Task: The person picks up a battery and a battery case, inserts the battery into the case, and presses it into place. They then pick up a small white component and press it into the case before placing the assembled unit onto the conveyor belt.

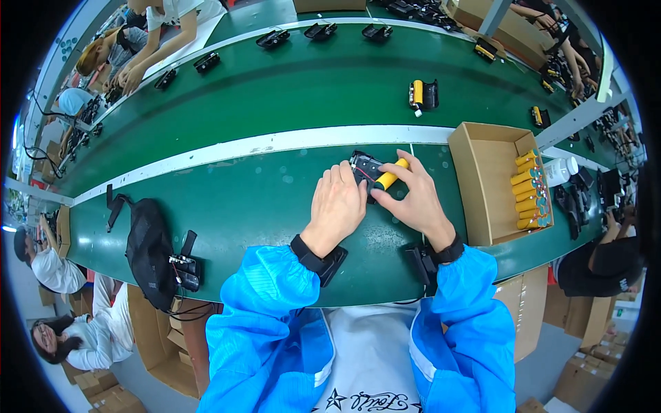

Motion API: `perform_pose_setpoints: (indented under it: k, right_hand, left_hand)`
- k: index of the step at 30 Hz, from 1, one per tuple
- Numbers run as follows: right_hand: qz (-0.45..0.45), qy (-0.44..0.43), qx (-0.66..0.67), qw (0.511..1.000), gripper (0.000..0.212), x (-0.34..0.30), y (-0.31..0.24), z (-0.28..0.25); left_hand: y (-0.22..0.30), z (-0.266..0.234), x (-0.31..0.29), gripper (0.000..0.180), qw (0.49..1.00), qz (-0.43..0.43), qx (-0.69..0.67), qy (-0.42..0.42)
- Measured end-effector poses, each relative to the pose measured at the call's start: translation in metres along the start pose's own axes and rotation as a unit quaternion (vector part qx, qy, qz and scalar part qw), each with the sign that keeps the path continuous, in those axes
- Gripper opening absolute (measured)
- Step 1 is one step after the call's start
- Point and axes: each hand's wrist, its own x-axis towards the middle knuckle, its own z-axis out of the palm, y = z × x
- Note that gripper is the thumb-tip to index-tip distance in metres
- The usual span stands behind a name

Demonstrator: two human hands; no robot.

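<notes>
On the green bench in front of me, a black plastic housing point(365, 167) with a thin red wire lies between my hands. My left hand point(337, 204) grips its near left side, fingers bent over it. A yellow cylindrical battery point(391, 176) is pinched between the thumb and fingers of my right hand point(418, 196), tilted against the housing's right side. Whether the battery sits inside the housing I cannot tell. To the right of my right hand stands a cardboard box point(475, 199) holding several yellow batteries point(529, 196) along its right side.
A black bag point(149, 241) and a black device point(186, 271) lie at the left. Beyond the white rail point(275, 142), a green belt point(289, 89) carries several black housings, one with a yellow battery point(418, 94). A white bottle point(561, 170) stands past the box. Other people work around the line.
</notes>
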Motion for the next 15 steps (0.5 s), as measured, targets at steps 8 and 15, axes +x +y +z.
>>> perform_pose_setpoints:
  k: [8,15]
  right_hand:
    - [-0.073,0.047,0.102,0.991,0.036,0.007,-0.012,0.024]
    - [-0.064,0.005,0.06,0.996,0.034,0.002,-0.015,0.028]
  left_hand:
    - [-0.006,0.002,-0.003,0.047,1.0,0.025,0.006,-0.015]
    - [-0.022,-0.033,-0.003,0.051,0.986,0.062,-0.117,-0.098]
